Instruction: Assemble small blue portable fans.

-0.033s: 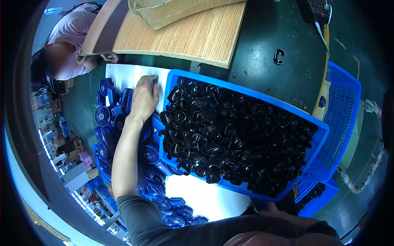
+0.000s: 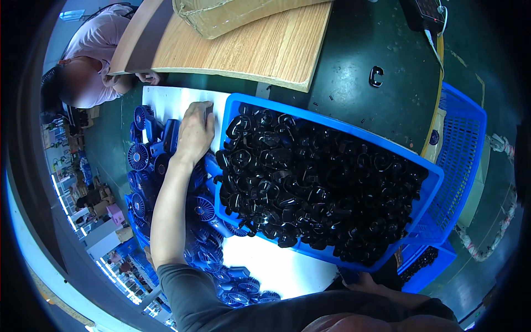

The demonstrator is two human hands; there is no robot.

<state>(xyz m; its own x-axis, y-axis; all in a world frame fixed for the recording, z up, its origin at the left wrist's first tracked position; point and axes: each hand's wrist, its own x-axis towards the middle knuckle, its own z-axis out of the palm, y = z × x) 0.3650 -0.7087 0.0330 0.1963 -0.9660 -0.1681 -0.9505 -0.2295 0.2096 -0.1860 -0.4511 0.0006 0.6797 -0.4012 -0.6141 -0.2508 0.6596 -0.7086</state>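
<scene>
My left hand (image 2: 194, 133) is stretched out, palm down, over the white sheet (image 2: 166, 102), just left of the far left corner of a blue plastic tray (image 2: 332, 123). Its fingers are curled, and what they hold is hidden. Under and around my wrist lie several small blue fan parts (image 2: 138, 156) with round grilles. The tray is heaped with several glossy black curved plastic pieces (image 2: 310, 182). Only a bit of my right hand (image 2: 368, 283) shows, at the tray's near edge, and its fingers are hidden.
A wooden board (image 2: 260, 44) with a cardboard box (image 2: 232, 14) lies at the back. A second blue crate (image 2: 462, 160) stands on the right. One black piece (image 2: 376, 76) lies alone on the dark green table. Another person (image 2: 88, 61) sits at the far left.
</scene>
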